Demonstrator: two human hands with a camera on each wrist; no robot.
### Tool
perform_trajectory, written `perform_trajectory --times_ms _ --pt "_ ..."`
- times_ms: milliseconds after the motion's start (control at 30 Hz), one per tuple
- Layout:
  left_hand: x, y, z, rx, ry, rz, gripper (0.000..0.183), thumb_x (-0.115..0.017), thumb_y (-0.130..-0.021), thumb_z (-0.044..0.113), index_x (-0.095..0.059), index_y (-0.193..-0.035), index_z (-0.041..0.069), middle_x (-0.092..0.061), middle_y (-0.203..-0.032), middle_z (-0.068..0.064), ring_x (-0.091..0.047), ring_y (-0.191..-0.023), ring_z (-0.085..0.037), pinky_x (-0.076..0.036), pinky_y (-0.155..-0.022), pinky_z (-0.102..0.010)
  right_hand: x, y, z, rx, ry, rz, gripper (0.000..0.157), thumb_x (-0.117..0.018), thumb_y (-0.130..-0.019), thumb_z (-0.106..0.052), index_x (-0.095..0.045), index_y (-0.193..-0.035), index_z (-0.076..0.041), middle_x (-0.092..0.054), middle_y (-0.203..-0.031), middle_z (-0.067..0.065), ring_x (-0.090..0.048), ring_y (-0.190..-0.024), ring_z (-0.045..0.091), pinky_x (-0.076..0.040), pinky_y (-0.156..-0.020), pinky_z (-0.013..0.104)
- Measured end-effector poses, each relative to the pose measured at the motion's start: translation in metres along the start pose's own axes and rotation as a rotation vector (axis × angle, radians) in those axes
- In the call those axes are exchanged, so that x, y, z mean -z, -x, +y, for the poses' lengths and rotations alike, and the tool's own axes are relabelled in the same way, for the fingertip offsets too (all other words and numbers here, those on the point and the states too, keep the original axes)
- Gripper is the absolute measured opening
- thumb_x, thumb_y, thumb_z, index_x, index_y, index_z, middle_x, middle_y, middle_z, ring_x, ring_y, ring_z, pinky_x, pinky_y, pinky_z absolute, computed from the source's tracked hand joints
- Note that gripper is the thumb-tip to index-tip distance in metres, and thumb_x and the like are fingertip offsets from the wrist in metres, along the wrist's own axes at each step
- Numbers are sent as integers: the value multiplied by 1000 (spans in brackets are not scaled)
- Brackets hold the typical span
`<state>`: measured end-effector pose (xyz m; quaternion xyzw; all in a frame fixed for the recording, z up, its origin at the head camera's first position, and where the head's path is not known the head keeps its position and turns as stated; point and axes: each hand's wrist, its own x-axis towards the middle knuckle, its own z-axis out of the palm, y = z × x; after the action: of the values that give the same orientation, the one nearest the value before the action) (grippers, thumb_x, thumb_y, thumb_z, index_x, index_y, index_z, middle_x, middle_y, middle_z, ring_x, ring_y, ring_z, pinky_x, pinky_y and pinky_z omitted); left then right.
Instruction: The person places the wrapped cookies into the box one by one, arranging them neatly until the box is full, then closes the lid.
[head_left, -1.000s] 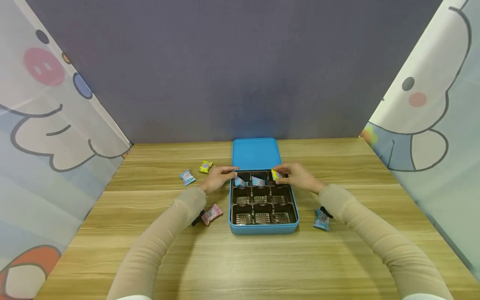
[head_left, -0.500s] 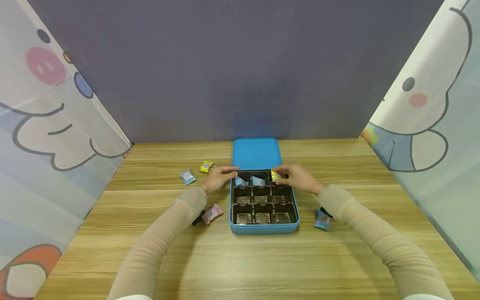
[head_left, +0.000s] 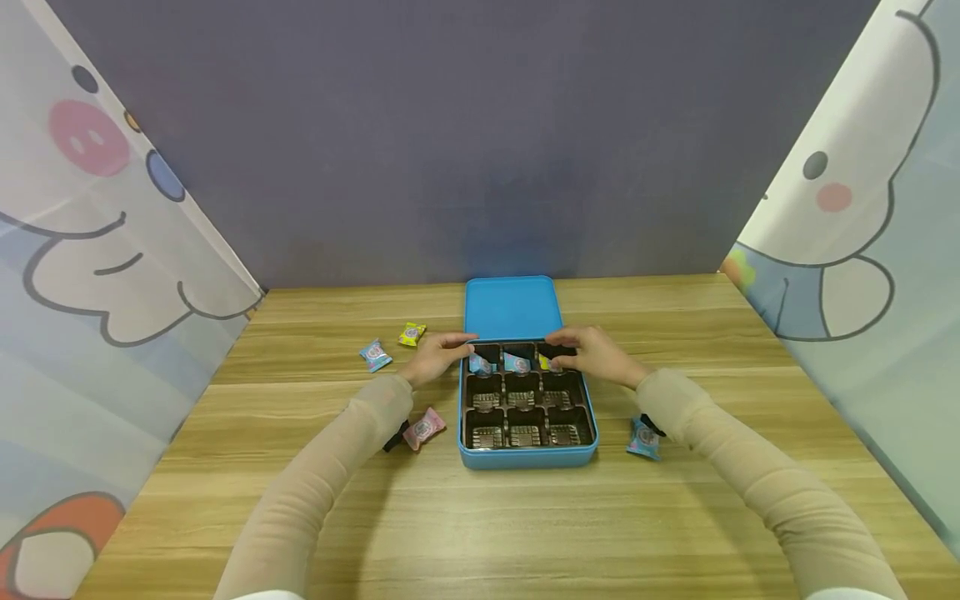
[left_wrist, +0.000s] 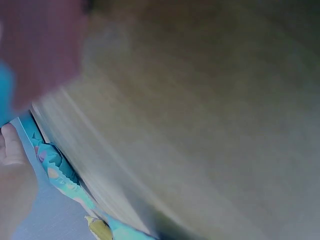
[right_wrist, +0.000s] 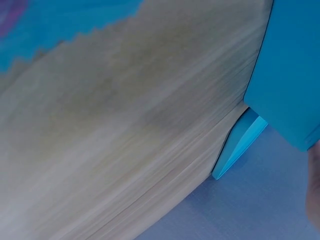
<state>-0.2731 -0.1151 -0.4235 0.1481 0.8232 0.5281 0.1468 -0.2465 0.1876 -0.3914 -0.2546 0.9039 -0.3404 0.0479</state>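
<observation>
A blue box (head_left: 528, 459) with a dark tray of several compartments stands on the table. In its back row lie a blue candy (head_left: 481, 364) at left, another blue candy (head_left: 517, 362) in the middle and a yellow candy (head_left: 546, 363) at right. My right hand (head_left: 597, 353) is over that right compartment, thumb and fingers spread apart, partly hiding the yellow candy. At the box's back left corner, my left hand (head_left: 433, 358) touches the rim with extended fingers. The right wrist view catches the box's side (right_wrist: 295, 65) and a sliver of the hand (right_wrist: 314, 190).
Behind the box lies its blue lid (head_left: 513, 307). Left of it are a loose blue candy (head_left: 375, 355), a yellow candy (head_left: 412, 334) and a pink candy (head_left: 424, 428). One more blue candy (head_left: 643, 439) lies near the right forearm. A grey wall (head_left: 480, 142) borders the wooden table's back.
The yellow candy, pinched in my right hand before, now sits lower inside the back right compartment, and the fingers have come away from it. My left hand stays put.
</observation>
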Motion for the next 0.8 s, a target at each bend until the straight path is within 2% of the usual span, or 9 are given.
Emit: perform_trajectory --times_ms 233,433,567,800 --pt "2 11 20 -1 11 -27 40 -54 -94 20 -51 -131 6 -45 -139 -14 -41 -127 -31 -39 -103 -45 0 0 0 -16 -42 -3 42 -67 -84 -18 -58 -123 -5 -59 -123 14 -55 -113 31 -44 -97 45" --pt "0 2 1 -13 -11 -9 41 -55 -93 28 -53 -131 12 -47 -138 -8 -43 -127 -27 -41 -101 -43 1 -1 5 -44 -100 -3 39 -65 -86 -18 -58 -122 -6 -59 -123 12 -54 -114 30 -45 -97 45" --pt "-1 1 0 10 -9 -4 41 -54 -93 30 -53 -131 15 -46 -139 -4 -42 -128 -25 -39 -104 -42 2 0 6 -55 -137 0 41 -64 -87 -20 -57 -124 -4 -58 -124 13 -54 -114 31 -46 -96 44" --pt "0 0 -1 3 1 -2 41 -55 -93 29 -53 -131 14 -47 -138 -5 -43 -127 -25 -39 -104 -43 5 3 2 -67 -168 7 44 -64 -87 -20 -54 -126 0 -57 -124 16 -54 -114 31 -46 -95 44"
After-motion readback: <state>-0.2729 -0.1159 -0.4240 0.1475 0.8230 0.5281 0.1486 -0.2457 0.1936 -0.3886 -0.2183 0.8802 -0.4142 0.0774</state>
